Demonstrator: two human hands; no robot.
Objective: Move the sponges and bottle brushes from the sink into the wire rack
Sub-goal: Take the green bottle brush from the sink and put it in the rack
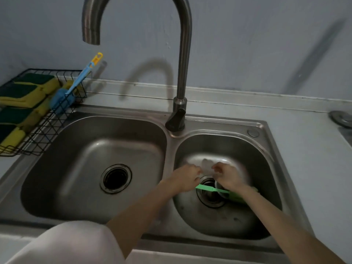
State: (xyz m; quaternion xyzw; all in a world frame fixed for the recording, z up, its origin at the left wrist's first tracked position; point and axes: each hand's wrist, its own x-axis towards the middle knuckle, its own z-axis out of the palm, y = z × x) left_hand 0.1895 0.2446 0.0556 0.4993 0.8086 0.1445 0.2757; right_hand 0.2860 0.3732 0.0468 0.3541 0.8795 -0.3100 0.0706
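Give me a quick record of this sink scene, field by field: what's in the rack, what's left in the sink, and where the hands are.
wire rack: left of sink, holds sponges and blue brush
left basin: nothing in it
right basin: green brush lying across the drain
left hand: over right basin, near brush handle
right hand: over right basin, above brush
grip: cannot tell, blurred

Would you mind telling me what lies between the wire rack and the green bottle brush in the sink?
In the head view, the empty left basin with its open drain lies between the wire rack and the green bottle brush; the left hand covers the brush's near end.
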